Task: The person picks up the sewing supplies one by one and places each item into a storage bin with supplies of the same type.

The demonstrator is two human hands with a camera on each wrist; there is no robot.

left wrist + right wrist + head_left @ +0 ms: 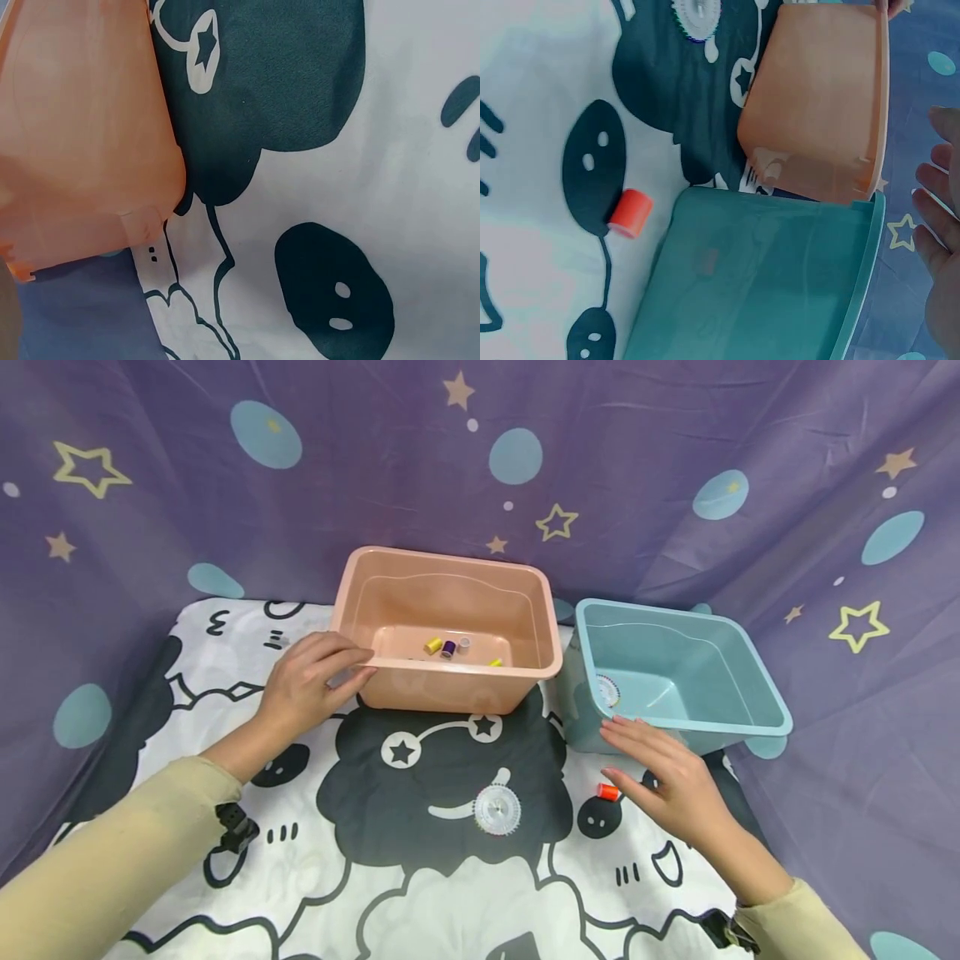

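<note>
My left hand [311, 681] pinches the front left rim of a peach plastic bin [442, 689], fingertips over the edge and thumb below it. In that bin lie small thread spools: yellow [432, 646], dark purple [447, 649] and white [464, 644], with another yellow piece partly hidden by the front wall. Open, with fingers spread, my right hand [671, 777] is at the front rim of a teal bin [675, 727]. Inside this bin, a pin wheel [608, 691] lies at the left. An orange-red spool [631, 213] rests on the cloth near my right thumb.
A second pin wheel [497, 810] lies on the dark sheep print, in front of the bins. The patterned cloth [420, 910] covers the work surface. Behind the bins hangs a purple curtain [405, 460] with stars and dots.
</note>
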